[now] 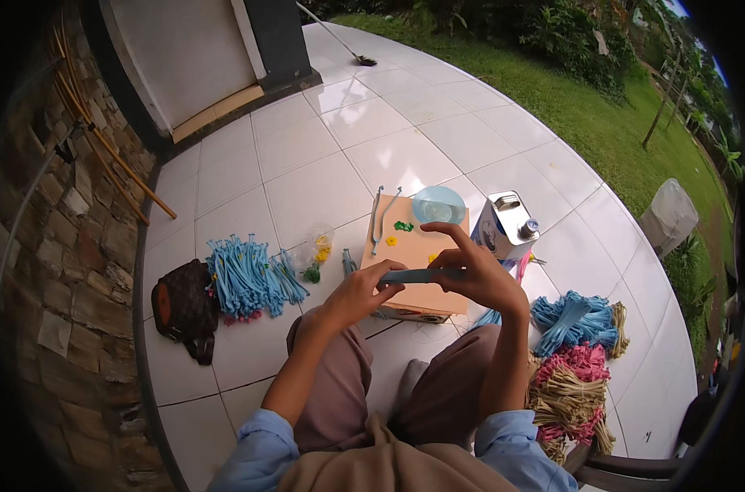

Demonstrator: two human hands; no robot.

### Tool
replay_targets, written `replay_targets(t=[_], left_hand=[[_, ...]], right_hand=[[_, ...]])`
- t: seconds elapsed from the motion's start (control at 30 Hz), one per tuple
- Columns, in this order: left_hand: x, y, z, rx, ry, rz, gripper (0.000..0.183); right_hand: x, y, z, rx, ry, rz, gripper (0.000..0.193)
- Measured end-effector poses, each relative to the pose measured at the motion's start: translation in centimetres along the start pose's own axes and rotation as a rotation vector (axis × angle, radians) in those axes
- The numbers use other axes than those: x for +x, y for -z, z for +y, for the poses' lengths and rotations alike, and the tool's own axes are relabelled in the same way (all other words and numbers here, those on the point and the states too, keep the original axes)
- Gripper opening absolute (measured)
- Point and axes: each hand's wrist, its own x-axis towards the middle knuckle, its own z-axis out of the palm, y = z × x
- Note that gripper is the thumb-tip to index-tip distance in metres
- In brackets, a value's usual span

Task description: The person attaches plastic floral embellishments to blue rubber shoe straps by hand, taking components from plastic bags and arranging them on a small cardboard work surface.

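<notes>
A short, flat blue-grey strip [422, 276] is stretched level between my two hands, above the near part of a box with a tan top [426, 297]. My left hand [360, 291] pinches its left end between thumb and fingers. At the other end, my right hand [477, 271] grips it with the index finger raised and curved. On the box top lie two thin blue cords [378, 221], small green pieces [403, 226] and small yellow pieces [391, 241]. A translucent blue bowl [438, 205] sits at the box's far right corner.
Right of the box stands a metal can [508, 225]. Bundles of blue cords [578, 320], pink and tan ones [571, 389] lie farther right. Leftward are a clear bag of small pieces [320, 243], a blue cord pile [245, 275] and a dark backpack [184, 303].
</notes>
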Motion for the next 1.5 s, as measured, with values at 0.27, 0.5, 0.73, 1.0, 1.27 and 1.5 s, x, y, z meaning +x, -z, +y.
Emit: replay_targets(t=[0.27,0.5,0.73,1.0,1.27,1.5], left_hand=[[1.2,-2.2,-3.4,-0.050,0.055,0.222,0.014],[1.6,-3.3,-4.2,-0.154,-0.062,0.312,0.021],[2.7,-5.2,-6.2,-0.683,0.044,0.309,0.027],[3.7,-3.9,-5.5,-1.124,0.202,0.169,0.032],[3.7,-3.5,-5.6,-1.433,0.085,0.279,0.028],[3.2,-4.0,-4.7,-1.288,0.042,0.078,0.032]], right_hand=[[1.2,0.4,4.3,0.197,0.104,0.510,0.066],[1.9,-0.3,4.3,0.387,0.103,0.330,0.067],[2.9,-0.6,4.5,0.478,0.150,0.494,0.060],[2.5,0.2,6.5,0.349,0.016,0.758,0.056],[1.9,-1.9,7.1,-0.069,-0.437,-0.080,0.048],[2.6,-1.2,8.0,0.240,-0.192,0.251,0.054]])
